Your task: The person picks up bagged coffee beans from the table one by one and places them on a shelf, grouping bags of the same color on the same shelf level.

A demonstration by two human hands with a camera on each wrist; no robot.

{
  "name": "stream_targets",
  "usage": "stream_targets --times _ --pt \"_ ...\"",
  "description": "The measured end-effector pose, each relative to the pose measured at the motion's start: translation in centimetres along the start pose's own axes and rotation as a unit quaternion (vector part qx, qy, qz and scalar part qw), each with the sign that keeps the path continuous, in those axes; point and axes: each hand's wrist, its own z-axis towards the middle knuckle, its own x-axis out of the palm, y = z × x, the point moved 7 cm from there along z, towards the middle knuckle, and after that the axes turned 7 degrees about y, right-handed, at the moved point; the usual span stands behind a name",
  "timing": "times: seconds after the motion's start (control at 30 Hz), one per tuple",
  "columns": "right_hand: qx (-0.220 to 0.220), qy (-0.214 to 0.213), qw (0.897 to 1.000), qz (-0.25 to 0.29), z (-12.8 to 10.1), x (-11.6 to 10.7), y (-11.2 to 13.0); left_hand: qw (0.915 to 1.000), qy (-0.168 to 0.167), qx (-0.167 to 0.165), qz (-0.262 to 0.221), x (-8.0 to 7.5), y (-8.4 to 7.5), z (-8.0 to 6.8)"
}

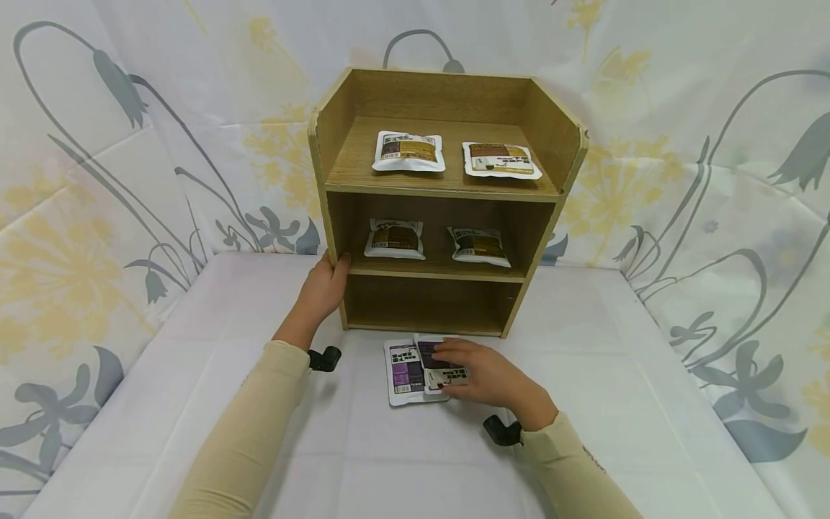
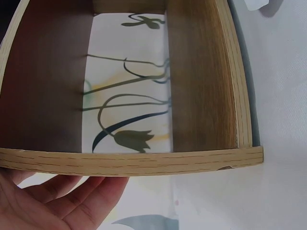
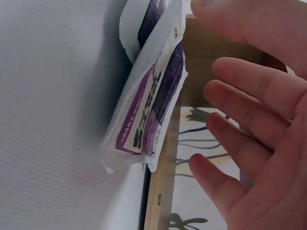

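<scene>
My left hand (image 1: 322,290) holds the left side panel of the small wooden shelf (image 1: 426,192), thumb at its front edge. In the left wrist view its fingers (image 2: 91,203) lie along the panel's outer face. On the table before the shelf, a white-and-purple packet (image 1: 405,369) lies partly under a second packet with a dark purple label (image 1: 443,376). Over these packets hovers my right hand (image 1: 483,375). The right wrist view shows its fingers spread and apart from the packets (image 3: 148,110), with nothing gripped.
Two brown-and-yellow packets, one left (image 1: 408,151) and one right (image 1: 501,160), lie on the top tier. Two darker packets, one left (image 1: 395,238) and one right (image 1: 480,246), lie on the middle tier. A floral cloth (image 1: 681,180) hangs behind the white table (image 1: 648,404).
</scene>
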Motion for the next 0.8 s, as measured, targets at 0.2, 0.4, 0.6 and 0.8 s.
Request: stream_targets --times 0.2,0.4,0.6,0.8 --pt "0.014 0.025 1.0 0.012 0.0 0.4 0.0 1.0 -0.001 0.002 0.003 -0.1 0.0 0.0" --pt "0.014 0.041 0.999 0.025 0.0 1.1 -0.3 1.0 0.004 -0.003 -0.002 0.0 0.0 0.0" --pt "0.019 0.044 0.999 0.015 0.1 1.9 -0.7 1.0 0.002 -0.003 0.002 -0.1 -0.1 0.0" --pt "0.021 0.046 0.999 0.006 0.1 2.1 -0.8 1.0 0.0 0.002 0.007 -0.2 -0.1 -0.1"
